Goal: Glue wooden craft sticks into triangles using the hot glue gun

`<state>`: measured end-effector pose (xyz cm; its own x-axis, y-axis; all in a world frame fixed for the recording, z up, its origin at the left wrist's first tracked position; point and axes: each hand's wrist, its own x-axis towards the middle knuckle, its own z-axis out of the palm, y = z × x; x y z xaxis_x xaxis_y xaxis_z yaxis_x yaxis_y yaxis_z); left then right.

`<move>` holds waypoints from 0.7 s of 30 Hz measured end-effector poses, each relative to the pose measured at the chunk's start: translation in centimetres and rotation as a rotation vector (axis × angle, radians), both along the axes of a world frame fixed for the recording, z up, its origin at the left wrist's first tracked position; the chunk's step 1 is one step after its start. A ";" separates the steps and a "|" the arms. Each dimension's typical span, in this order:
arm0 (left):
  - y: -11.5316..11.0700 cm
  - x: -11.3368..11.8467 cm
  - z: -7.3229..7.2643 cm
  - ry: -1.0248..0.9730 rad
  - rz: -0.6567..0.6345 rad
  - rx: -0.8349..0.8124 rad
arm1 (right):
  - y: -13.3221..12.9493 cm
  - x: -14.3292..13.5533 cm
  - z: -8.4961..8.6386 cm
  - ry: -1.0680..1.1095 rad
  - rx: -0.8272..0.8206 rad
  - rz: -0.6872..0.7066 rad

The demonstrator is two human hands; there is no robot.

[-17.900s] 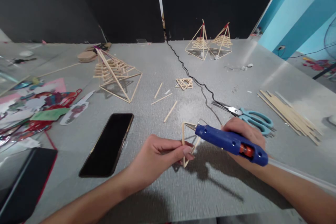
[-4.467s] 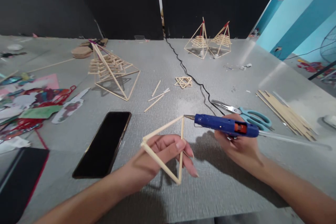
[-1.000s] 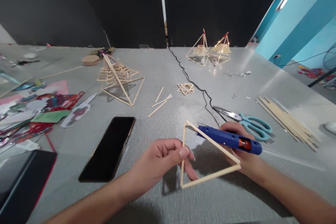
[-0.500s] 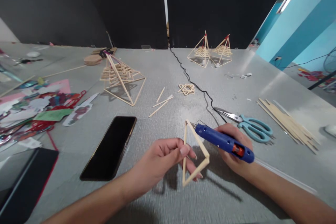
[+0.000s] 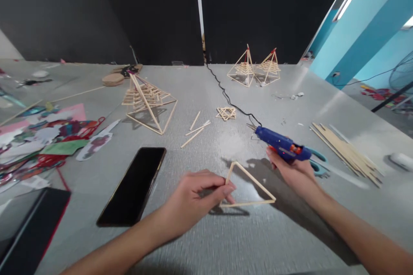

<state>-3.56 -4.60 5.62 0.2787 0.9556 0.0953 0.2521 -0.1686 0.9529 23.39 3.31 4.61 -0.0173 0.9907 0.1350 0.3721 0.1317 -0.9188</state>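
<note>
the left hand (image 5: 204, 191) pinches the wooden triangle (image 5: 254, 181) over the desk (image 5: 193, 245); the right hand (image 5: 297, 172) grips the blue glue gun (image 5: 279, 141), apart from it. gluing seems in hand; the next move calls for steadiness.

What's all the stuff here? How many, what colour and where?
stick triangle: 1, pale, front middle
glue gun: 1, blue, right of triangle
loose sticks: 3, pale, mid-table
stick star: 1, pale, mid-table
stick pyramids: 3, pale, one left, two back
flat sticks: several, pale, right
scissors: 1, light-blue handles, right, partly hidden
phone: 1, black, left
flat case: 1, black, bottom left
paper scraps: many, mixed colours, left
cord: 1, black, towards the back
unclear object: 1, white, far right
small bits: many, unclear, scattered
table: 1, grey, underneath
panels: 2, black, back
wall: 1, blue, right
left hand: 1, pinching triangle
right hand: 1, gripping glue gun
</note>
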 end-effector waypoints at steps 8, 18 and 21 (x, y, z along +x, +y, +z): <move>0.1 0.5 -0.9 0.108 -0.066 0.198 | -2.1 -1.9 1.5 0.469 -0.455 0.336; -0.3 0.6 -1.1 0.230 -0.065 0.091 | -2.6 -2.4 0.2 0.453 -0.518 0.322; -0.2 0.6 -1.4 0.241 -0.051 0.078 | -2.7 -2.3 0.0 0.406 -0.519 0.347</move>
<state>-2.99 -4.82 4.27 0.3497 0.9322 0.0930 0.4601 -0.2573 0.8498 21.05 0.64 4.59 -0.3895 0.8754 -0.2863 0.0063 -0.3083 -0.9513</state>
